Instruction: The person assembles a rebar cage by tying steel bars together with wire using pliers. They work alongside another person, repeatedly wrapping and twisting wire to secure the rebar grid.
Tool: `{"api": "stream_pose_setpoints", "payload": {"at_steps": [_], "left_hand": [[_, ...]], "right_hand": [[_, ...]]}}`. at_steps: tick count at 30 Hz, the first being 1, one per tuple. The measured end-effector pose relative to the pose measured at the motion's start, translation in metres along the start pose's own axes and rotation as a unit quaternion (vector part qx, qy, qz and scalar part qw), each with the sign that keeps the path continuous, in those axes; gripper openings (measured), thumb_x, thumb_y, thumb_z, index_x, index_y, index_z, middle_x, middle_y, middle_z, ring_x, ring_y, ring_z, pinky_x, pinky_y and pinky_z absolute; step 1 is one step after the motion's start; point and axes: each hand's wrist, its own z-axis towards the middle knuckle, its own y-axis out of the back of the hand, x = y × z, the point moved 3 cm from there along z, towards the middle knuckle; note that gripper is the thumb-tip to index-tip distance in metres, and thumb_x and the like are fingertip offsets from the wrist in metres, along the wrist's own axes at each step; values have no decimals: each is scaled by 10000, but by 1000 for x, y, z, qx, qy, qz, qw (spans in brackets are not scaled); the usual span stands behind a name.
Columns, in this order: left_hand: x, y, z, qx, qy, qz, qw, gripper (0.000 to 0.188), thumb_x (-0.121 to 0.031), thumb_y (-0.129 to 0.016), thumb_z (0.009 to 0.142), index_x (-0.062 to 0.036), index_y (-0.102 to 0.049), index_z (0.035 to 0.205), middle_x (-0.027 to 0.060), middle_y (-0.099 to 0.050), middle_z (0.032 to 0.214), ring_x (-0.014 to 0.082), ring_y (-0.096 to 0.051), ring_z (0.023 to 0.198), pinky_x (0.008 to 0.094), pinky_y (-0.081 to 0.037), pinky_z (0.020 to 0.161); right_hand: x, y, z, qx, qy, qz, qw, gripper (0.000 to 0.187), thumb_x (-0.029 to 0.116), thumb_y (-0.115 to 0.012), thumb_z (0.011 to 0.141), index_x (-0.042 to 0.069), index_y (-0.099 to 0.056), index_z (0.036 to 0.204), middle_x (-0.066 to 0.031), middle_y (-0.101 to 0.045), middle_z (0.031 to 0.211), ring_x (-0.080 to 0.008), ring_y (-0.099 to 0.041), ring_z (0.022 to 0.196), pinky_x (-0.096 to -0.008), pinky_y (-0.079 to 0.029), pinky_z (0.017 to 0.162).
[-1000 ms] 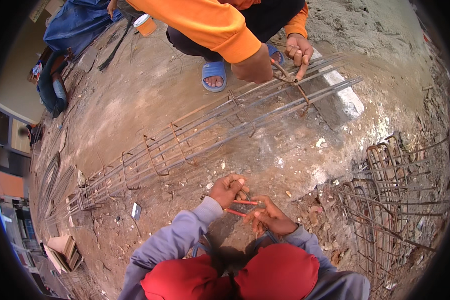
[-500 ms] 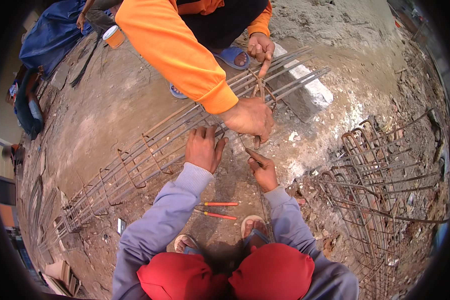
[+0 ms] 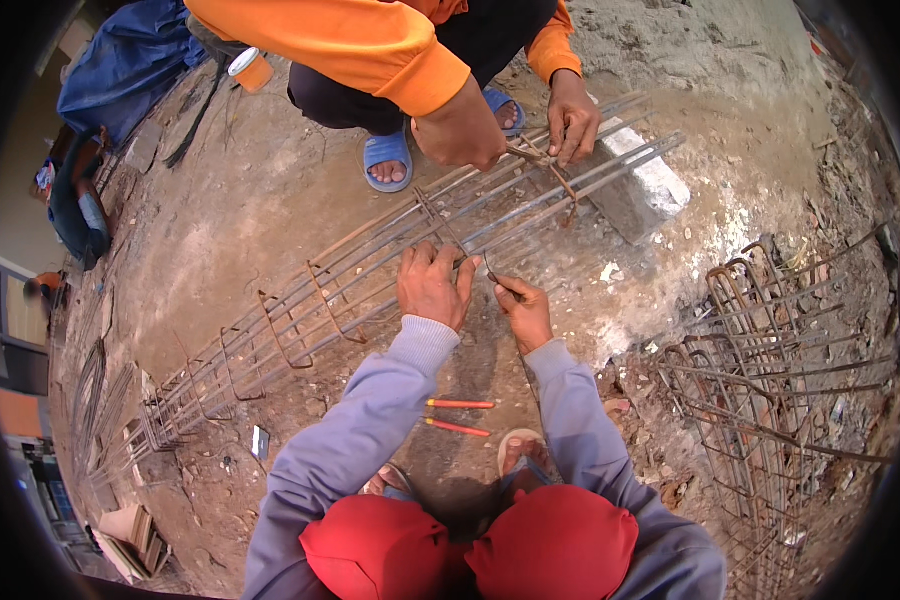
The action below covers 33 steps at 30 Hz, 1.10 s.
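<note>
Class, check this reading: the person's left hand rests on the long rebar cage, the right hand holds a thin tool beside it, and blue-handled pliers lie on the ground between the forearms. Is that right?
Not quite. In the head view the pliers on the ground have orange-red handles, not blue. The rest holds: the left hand rests on the rebar cage, and the right hand holds a thin tool beside it.

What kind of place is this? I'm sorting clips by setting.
Most likely an outdoor building site: a long rebar cage lies on bare dirt ground, more steel cages are stacked alongside, and a concrete block props the bars.
</note>
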Motion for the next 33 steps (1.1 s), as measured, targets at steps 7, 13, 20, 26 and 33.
{"api": "stream_pose_setpoints", "payload": {"at_steps": [7,13,20,26,33], "left_hand": [[-2,-2,-5,-12,19,-12,1000,209,-264,-807,848,-71,-728,867,136,-643,841,353,-595,858,465,-486,784],[1,-3,-5,-27,6,-13,1000,195,-259,-800,849,-83,-720,863,113,-643,793,340,-605,818,461,-488,762],[1,-6,-5,-16,28,-8,999,206,-282,-802,840,-96,-715,856,107,-644,792,338,-619,840,455,-505,792],[8,-3,-1,30,81,-23,996,228,-312,-798,829,-96,-724,830,122,-662,845,347,-642,894,467,-527,789],[10,5,10,113,136,-21,984,239,-336,-799,840,-100,-768,854,133,-703,903,344,-688,883,469,-537,788]], "right_hand": [[2,-6,11,10,27,66,997,229,-11,-697,939,16,-763,1157,-4,-667,894,-75,-519,731,-250,-429,637],[-14,9,6,-25,-17,38,999,219,0,-701,936,18,-770,1143,-1,-674,874,-73,-524,727,-234,-438,656],[19,-36,24,65,50,95,992,138,55,-720,939,-7,-745,1061,16,-641,833,-83,-524,723,-247,-429,639],[31,-38,27,159,71,170,970,104,64,-711,957,-15,-704,1024,-11,-633,845,-111,-541,742,-276,-444,682],[34,-35,25,195,43,184,962,247,159,-770,940,-15,-691,1096,-36,-665,873,-120,-560,752,-279,-454,699]]}}
